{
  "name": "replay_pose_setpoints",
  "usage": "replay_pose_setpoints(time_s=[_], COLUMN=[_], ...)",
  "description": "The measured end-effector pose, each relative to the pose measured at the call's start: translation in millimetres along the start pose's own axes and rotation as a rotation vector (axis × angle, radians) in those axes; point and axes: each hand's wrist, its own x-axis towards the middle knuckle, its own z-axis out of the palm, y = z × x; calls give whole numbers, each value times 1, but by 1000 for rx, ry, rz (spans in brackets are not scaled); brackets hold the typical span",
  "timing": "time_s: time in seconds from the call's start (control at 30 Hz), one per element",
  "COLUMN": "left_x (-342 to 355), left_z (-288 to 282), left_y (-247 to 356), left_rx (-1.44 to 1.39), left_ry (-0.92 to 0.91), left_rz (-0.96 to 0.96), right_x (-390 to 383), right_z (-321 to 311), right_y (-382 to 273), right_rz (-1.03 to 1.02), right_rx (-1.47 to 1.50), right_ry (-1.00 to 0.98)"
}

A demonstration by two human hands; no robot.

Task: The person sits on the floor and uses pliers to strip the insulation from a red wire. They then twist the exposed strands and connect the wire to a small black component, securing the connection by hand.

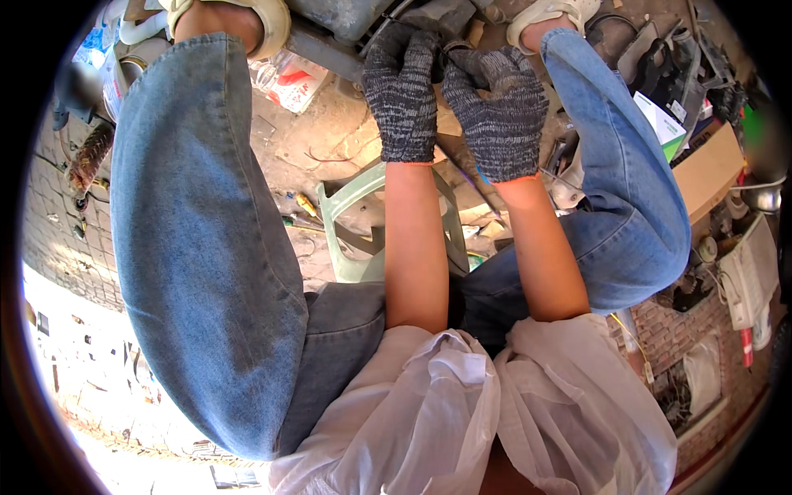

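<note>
Both my hands wear dark grey knitted work gloves and are stretched forward to the top middle of the head view. My left hand [402, 95] is closed, its fingers curled at a dark part [441, 18] of the grey equipment [342, 21] in front of me. Close beside it on the right, my right hand [497, 103] is closed too, fingers bent inward near the same dark part. The gloves hide what the fingertips grip. A thin dark strip shows between the two hands.
A pale green plastic stool [340, 239] stands under my forearms. On the floor lie a yellow-handled tool [306, 204] and a clear bag with red print [293, 81]. At right are a cardboard box [705, 169] and piled black parts [664, 70]; my jeans-clad knees flank my arms.
</note>
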Motion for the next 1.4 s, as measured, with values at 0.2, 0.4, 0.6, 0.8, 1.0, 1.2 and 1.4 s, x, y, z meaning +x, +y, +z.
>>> replay_pose_setpoints(time_s=[0.2, 0.4, 0.6, 0.8, 1.0, 1.2, 1.4], left_x=[0, 3, -1, 3, 7, 5, 3], left_z=[-9, -9, -10, -2, -6, 0, -8], left_y=[-1, -4, -11, -13, -5, -1, 3], left_rx=[46, -47, -275, -377, -195, -159, -171], left_ry=[27, -53, -51, 13, 52, 71, 70], left_rz=[86, -13, 11, -42, -102, -71, -109], right_x=[2, 1, 1, 4, 5, -5, -4], right_z=[5, 4, 4, 4, -16, -12, -9], right_y=[-7, -4, -16, -12, -10, -2, -14], right_rz=[-16, -37, -47, -10, 193, 365, 385], right_rx=[-12, -79, -256, -91, 22, 287, 323], right_ry=[1, 38, -9, 33, -23, 4, -2])
